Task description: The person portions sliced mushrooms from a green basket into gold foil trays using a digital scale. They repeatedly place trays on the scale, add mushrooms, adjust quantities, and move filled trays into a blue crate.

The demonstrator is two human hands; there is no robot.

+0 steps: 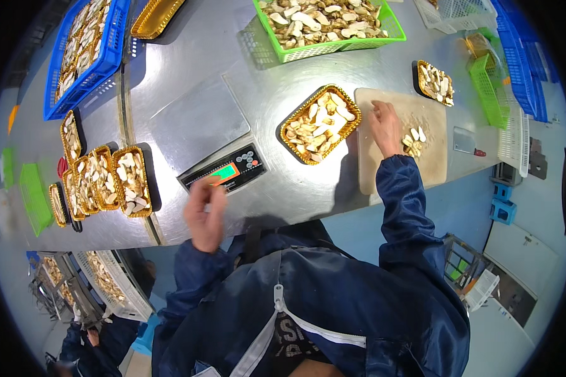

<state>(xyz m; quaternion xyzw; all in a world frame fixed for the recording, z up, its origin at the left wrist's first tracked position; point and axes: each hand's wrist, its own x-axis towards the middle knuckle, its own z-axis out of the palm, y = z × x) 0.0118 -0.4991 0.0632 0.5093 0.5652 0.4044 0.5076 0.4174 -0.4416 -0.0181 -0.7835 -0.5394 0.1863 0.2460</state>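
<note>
My left hand (206,214), slightly blurred, hovers at the front edge of a digital scale's black control panel (238,165). Its fingers are bent and apart from the thumb, with nothing visible between them. Behind the panel lies the scale's flat metal platform (200,122), bare. My right hand (386,127) is over the left half of a pale cutting board (370,172), back upward; what its fingertips touch is hidden. Sliced mushrooms (414,142) lie on the board beside that wrist. Between scale and board stands a gold tray (287,151) filled with mushroom slices.
Several filled gold trays (132,181) stand at the left. A blue crate (115,61) of filled trays and a green basket (306,54) of mushrooms sit farther back. A cleaver (464,140) lies right of the board, near another filled tray (435,82). Another person (96,346) is at lower left.
</note>
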